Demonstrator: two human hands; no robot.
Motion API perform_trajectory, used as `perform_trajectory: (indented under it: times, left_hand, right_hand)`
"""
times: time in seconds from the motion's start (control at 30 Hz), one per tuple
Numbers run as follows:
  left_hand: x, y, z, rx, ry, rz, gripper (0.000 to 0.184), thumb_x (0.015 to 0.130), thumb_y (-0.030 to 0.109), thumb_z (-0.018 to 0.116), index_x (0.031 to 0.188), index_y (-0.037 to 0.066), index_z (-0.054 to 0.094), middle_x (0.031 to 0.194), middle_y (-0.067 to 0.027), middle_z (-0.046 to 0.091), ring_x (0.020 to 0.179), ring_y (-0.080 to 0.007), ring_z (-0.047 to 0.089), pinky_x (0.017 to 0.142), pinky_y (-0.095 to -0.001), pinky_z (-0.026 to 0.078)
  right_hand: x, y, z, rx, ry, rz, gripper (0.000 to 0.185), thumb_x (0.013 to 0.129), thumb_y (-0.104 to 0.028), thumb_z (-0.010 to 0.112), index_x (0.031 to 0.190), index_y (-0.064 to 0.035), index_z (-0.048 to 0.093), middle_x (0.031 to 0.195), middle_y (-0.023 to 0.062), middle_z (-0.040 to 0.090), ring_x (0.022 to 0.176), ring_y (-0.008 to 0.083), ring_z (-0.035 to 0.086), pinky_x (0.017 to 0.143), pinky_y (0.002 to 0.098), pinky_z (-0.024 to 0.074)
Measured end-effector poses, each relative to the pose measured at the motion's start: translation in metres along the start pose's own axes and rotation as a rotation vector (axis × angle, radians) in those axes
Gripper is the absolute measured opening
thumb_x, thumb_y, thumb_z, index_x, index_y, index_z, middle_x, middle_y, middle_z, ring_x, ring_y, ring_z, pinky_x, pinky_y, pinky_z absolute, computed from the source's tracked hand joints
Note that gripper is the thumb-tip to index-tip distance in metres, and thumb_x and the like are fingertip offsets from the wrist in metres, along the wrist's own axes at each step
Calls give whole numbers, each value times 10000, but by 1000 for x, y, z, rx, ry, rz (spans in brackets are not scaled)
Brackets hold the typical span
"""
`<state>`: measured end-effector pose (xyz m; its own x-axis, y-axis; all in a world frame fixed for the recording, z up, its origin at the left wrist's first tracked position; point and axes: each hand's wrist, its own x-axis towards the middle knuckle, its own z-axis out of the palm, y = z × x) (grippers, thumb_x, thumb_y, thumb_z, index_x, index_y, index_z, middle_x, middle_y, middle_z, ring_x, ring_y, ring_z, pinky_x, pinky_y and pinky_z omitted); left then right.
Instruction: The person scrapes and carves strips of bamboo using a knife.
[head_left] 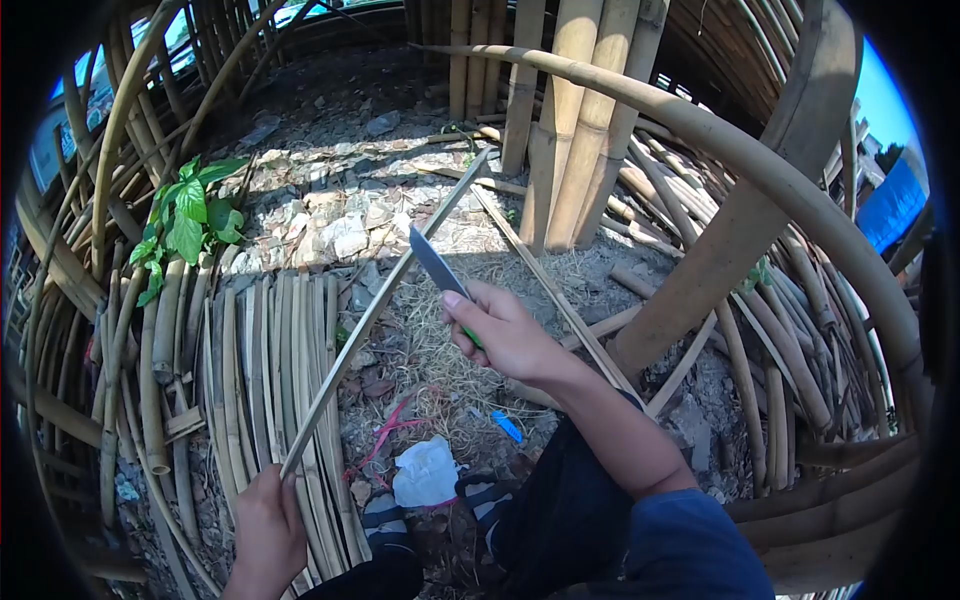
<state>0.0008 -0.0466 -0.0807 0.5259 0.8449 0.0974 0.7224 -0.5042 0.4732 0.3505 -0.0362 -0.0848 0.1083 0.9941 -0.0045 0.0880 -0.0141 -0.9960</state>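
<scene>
My left hand (pixel 268 522) is closed around the lower end of a long, thin bamboo strip (pixel 352 345), which slants up and away to the right. In my right hand (pixel 505 330) is a knife (pixel 434 264) with a dark blade and a bit of green handle showing below my fingers. The blade points up and left, its tip close to the middle of the strip; whether they touch I cannot tell. Left of the strip lies a row of split bamboo strips (pixel 262 350) on the ground.
Thick bamboo poles (pixel 572 130) stand ahead, and a bent pole (pixel 700 130) arches across the right. More bamboo (pixel 790 350) is stacked at right. A leafy plant (pixel 188 215) grows at left. White paper (pixel 425 472) and a blue object (pixel 507 426) lie near my feet.
</scene>
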Motion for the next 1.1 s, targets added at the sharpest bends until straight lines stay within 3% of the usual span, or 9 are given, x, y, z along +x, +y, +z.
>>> perform_trajectory:
  times: [0.13, 0.23, 0.5, 0.67, 0.77, 0.83, 0.9, 1.03, 1.1]
  left_hand:
    - [1, 0, 19, -174, -4, -125, 263, 1019, 165, 458, 848, -29, 510, 563, -106, 493, 472, -176, 538, 455, -351, 380]
    - [-1, 13, 13, -379, -51, -247, 374, 1021, 357, 478, 1015, 21, 641, 671, -37, 546, 610, -146, 498, 564, -322, 431]
    - [2, -1, 27, -518, -154, -250, 436, 1033, 408, 435, 1070, 16, 622, 634, -4, 467, 560, -116, 454, 516, -284, 383]
    - [3, -40, 40, -454, -128, -299, 507, 1009, 464, 472, 1274, 46, 578, 726, -59, 624, 607, -113, 544, 539, -271, 437]
    - [8, -28, 49, -645, -138, -368, 332, 1047, 279, 422, 901, 1, 531, 603, -66, 546, 451, -120, 508, 430, -275, 388]
    - [13, -18, 47, -764, -195, -494, 280, 1034, 203, 450, 925, -37, 542, 672, -128, 597, 503, -193, 565, 474, -315, 420]
    - [20, -16, 48, -731, -252, -439, 370, 1055, 288, 406, 931, -24, 562, 675, -67, 606, 492, -66, 509, 475, -244, 405]
    - [19, -23, 59, -617, -250, -375, 342, 1048, 248, 425, 919, -28, 580, 642, -52, 576, 500, -85, 490, 486, -270, 399]
    - [17, -20, 61, -554, -248, -265, 309, 1039, 222, 449, 903, -20, 585, 608, -33, 540, 508, -82, 469, 490, -287, 389]
  right_hand:
    - [0, 0, 21, 112, 47, -104, 278, 990, -312, 574, 880, -60, 531, 640, -12, 539, 500, 59, 470, 459, 233, 373]
    - [12, 9, 24, 175, 469, -367, 297, 938, -311, 667, 891, -44, 545, 676, -2, 550, 480, 30, 465, 407, 206, 336]
    - [7, 4, 12, 369, 389, -86, 283, 984, -299, 548, 965, -19, 520, 722, 45, 544, 486, 83, 486, 393, 247, 378]
    - [-3, 1, -6, 644, 61, 169, 360, 1036, -356, 429, 1099, -24, 551, 772, 73, 565, 613, 123, 555, 475, 270, 471]
    - [-24, -9, -4, 516, 119, -20, 439, 1051, -437, 340, 1136, -61, 550, 758, 56, 553, 593, 109, 526, 485, 252, 452]
    - [-44, 5, -10, 365, 109, 79, 454, 1054, -434, 338, 1150, -40, 541, 750, 43, 549, 573, 95, 500, 492, 236, 419]
    - [-47, 31, -4, 181, 166, 202, 445, 1052, -417, 366, 1131, -22, 555, 731, 27, 541, 547, 75, 464, 491, 226, 387]
    - [-43, 26, 22, 224, 80, 55, 411, 1053, -378, 396, 1079, -11, 578, 704, 21, 534, 533, 65, 433, 493, 226, 377]
    - [-41, 26, 34, 381, -206, 27, 334, 1045, -331, 447, 996, -29, 582, 708, 9, 547, 539, 58, 446, 491, 206, 346]
